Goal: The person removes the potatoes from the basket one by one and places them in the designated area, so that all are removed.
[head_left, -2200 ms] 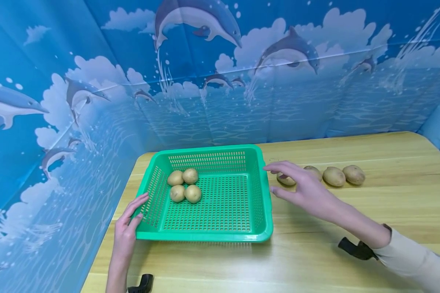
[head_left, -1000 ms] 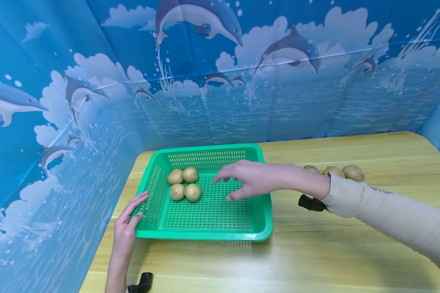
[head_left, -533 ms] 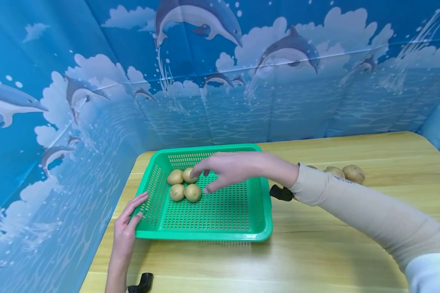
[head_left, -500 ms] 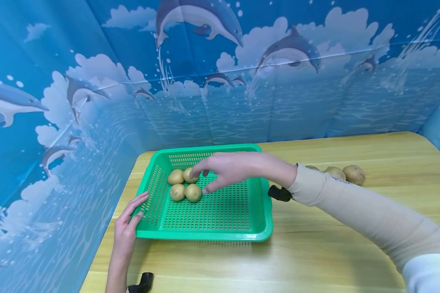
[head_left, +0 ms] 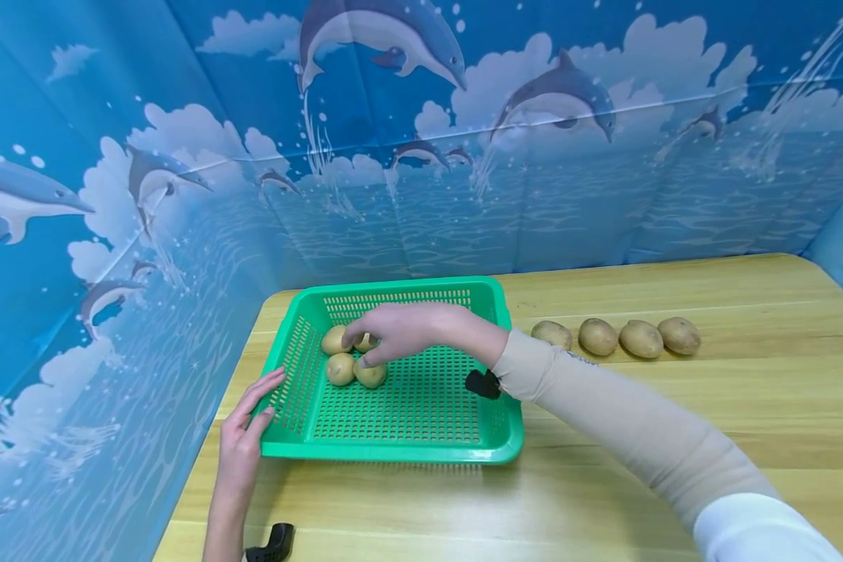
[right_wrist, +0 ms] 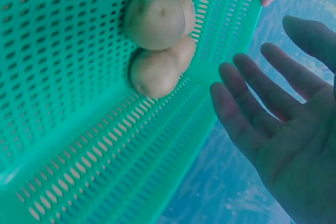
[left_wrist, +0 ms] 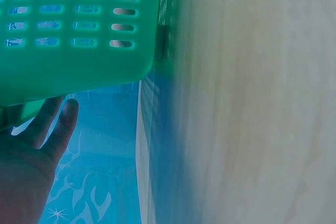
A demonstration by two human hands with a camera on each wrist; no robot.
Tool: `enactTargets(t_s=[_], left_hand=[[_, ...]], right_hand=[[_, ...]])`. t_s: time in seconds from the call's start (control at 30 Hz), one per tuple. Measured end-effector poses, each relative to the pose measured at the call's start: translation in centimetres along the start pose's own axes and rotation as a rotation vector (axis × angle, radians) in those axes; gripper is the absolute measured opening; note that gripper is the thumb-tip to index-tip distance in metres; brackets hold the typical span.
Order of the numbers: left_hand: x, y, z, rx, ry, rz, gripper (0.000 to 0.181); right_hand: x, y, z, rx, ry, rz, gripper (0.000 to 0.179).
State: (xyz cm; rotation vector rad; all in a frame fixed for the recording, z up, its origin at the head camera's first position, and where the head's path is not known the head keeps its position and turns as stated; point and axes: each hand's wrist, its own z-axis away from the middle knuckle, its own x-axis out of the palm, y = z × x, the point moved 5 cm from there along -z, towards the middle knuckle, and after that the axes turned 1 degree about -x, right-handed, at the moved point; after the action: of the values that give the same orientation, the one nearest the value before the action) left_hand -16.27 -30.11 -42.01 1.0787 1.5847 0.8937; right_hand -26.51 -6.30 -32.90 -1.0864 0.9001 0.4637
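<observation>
A green plastic basket (head_left: 421, 453) with slotted walls stands on the table. Several potatoes (head_left: 339, 370) sit grouped on its floor, left of centre. My left hand (head_left: 237, 437) holds the basket's left rim, thumb and fingertips at the edge. In the left wrist view, two fingers (left_wrist: 62, 129) come up under the rim. My right hand (head_left: 396, 332) hovers over the potatoes, partly covering two of them. In the right wrist view its palm faces the basket, fingers spread, and nothing is in it; the potatoes (right_wrist: 155, 74) appear apart from the fingertips.
More potatoes (head_left: 641, 339) lie in a row on the wooden table (head_left: 604, 437) right of the basket. Blue dolphin-print curtain (head_left: 421, 226) hangs behind and to the left. My right sleeve (head_left: 618, 414) crosses the basket's right wall. Black wrist devices (head_left: 483, 384) sit on both wrists.
My right hand has moved left from the table potatoes, over the basket's right wall, to above the grouped potatoes. The potatoes stay put; my left hand keeps its place on the rim.
</observation>
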Motion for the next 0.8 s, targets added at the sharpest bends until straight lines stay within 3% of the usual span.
enactTargets(t_s=[0.43,0.8], left_hand=[[0.0,-0.1,-0.2,-0.001,0.003,-0.022,0.045],[0.0,-0.1,-0.2,0.026,0.011,-0.018,0.045]], right_hand=[[2.0,2.3,-2.4,0.067,0.038,-0.120,0.042],[2.9,5.1,-3.7,0.028,0.069,-0.285,0.034]])
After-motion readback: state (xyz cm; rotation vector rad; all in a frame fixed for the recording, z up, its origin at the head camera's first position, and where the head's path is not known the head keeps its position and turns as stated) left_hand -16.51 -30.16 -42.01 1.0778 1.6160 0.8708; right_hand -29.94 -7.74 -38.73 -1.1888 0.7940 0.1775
